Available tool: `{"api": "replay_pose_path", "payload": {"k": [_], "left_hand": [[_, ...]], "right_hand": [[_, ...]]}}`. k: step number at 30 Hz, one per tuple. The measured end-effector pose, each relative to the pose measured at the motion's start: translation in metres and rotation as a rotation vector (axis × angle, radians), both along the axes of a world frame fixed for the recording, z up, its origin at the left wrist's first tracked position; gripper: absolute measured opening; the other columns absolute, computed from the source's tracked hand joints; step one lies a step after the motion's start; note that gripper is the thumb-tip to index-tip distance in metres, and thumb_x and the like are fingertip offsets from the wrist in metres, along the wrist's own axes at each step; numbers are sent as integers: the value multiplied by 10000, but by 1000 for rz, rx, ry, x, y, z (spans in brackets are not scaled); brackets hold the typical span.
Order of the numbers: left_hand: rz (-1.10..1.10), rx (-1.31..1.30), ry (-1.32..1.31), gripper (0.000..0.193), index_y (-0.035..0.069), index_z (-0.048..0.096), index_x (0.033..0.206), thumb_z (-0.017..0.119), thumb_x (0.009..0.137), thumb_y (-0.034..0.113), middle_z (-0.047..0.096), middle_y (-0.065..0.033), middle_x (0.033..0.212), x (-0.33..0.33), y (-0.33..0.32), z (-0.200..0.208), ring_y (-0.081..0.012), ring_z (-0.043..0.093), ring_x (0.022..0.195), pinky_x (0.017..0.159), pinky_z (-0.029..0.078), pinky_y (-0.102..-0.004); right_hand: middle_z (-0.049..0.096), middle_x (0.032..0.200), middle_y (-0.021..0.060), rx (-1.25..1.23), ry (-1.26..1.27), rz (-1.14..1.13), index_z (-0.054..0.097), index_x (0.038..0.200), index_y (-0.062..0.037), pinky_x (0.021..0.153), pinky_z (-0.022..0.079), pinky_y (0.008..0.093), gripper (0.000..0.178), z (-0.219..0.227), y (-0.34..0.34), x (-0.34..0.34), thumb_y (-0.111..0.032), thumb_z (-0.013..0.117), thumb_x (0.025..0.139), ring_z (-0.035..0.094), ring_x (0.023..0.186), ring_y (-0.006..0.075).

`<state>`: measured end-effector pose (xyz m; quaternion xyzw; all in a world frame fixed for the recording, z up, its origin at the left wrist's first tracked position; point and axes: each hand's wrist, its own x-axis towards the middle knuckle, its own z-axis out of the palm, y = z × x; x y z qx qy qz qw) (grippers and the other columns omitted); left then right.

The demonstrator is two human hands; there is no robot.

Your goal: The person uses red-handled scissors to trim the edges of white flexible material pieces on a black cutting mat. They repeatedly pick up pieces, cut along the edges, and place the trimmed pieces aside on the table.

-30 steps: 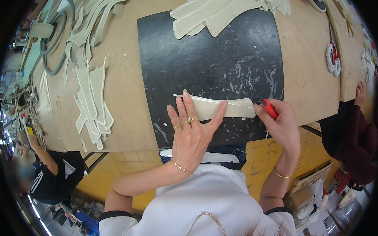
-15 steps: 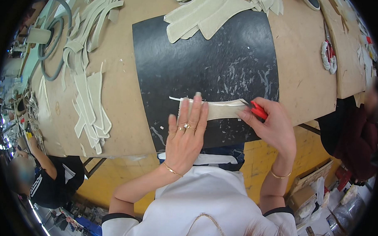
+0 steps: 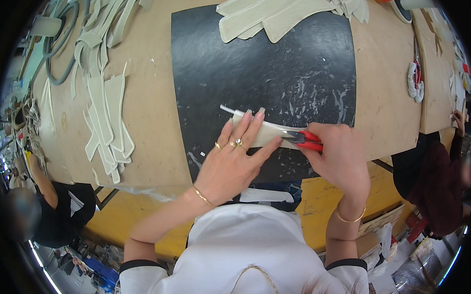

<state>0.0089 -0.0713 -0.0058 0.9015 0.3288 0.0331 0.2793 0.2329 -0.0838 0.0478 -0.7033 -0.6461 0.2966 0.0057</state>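
A cream leather-like strip point(image 3: 267, 136) with a white raised edge lies on the black mat point(image 3: 249, 59). Its white end pokes out past the left end of the strip. My left hand point(image 3: 232, 154) rests flat on it, fingers stretched, thumb reaching toward the tool. In my right hand point(image 3: 339, 156) is a red-handled tool with slim metal jaws point(image 3: 294, 137), fingers closed round its handles. The jaws point left and lie over the strip near my left thumb. My right fingers hide the strip's right end. Whether the tool is pliers or scissors is unclear.
Similar cream pieces point(image 3: 276, 16) overlap the mat's far edge. More pieces point(image 3: 109, 122) lie piled on the table at left. Red-handled scissors with white-wrapped grips point(image 3: 417, 81) lie at right. A grey hose point(image 3: 73, 53) coils far left. Other people are at both sides.
The strip has tilted, its right part nearer me. My left hand has turned and its thumb has spread right. The tool's jaws have moved left and nearer, onto the strip.
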Motion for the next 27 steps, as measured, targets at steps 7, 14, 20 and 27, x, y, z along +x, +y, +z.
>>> {"api": "replay_pose_path", "payload": {"k": [7,14,20,27], "left_hand": [[97,-19,30,522,254,555,1375,664,877,370,217,-243,1587,-1,-8,9,-431,246,1454,1155,224,-557],[111,67,22,571,291,497,1428,638,892,426,202,-243,1595,-4,-13,-6,-374,217,1479,1185,197,-465],[101,73,24,559,273,514,1404,647,886,438,225,-221,1594,-3,-11,-2,-374,239,1473,1179,203,-494],[201,-59,-159,776,9,392,1461,644,889,469,345,-162,1560,-12,-5,-7,-336,306,1455,1163,221,-540]], "right_hand": [[598,642,128,55,113,-55,646,772,-37,565,451,377,108,-3,-2,-16,-111,718,738,600,597,331],[505,589,97,214,510,-130,642,781,18,499,372,282,99,3,1,-38,-37,696,719,472,500,183],[448,553,-43,48,537,-335,659,754,34,482,290,248,211,4,-11,-18,-117,703,894,373,563,23],[450,559,-32,-170,449,-453,664,765,38,494,298,244,227,-8,-39,21,-139,690,905,381,542,41]]}}
